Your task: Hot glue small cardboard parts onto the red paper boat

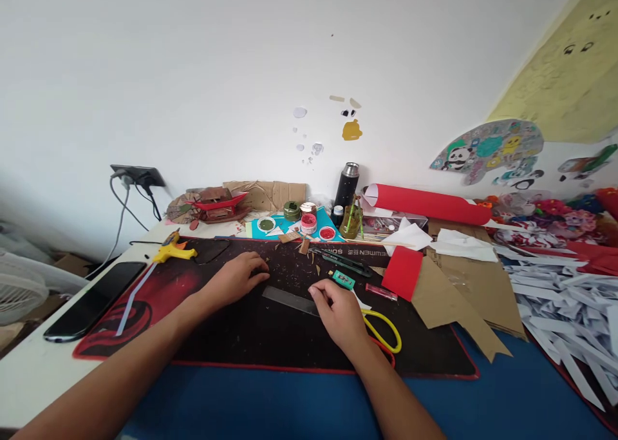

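My left hand [241,276] rests low over the dark desk mat [217,330], its fingers loosely bent and apart, with nothing seen in them. Thumb and forefinger of my right hand [338,311] are pinched together; whatever may be between them is too small to name. A flat ruler [288,299] lies between the hands, its right end hidden by my right hand. Scissors with yellow and red handles [393,334] are partly covered by my right wrist. Beyond my right fingers lie a small teal item [342,279], a box cutter [345,261] and a small brown piece [304,246].
A yellow glue gun [174,252] and black phone [96,300] are at left. Open paint jars [308,223], a black flask [347,183] and a red model boat [219,207] line the wall. Cardboard [447,292], red paper [404,272] and white strips [574,311] cover the right.
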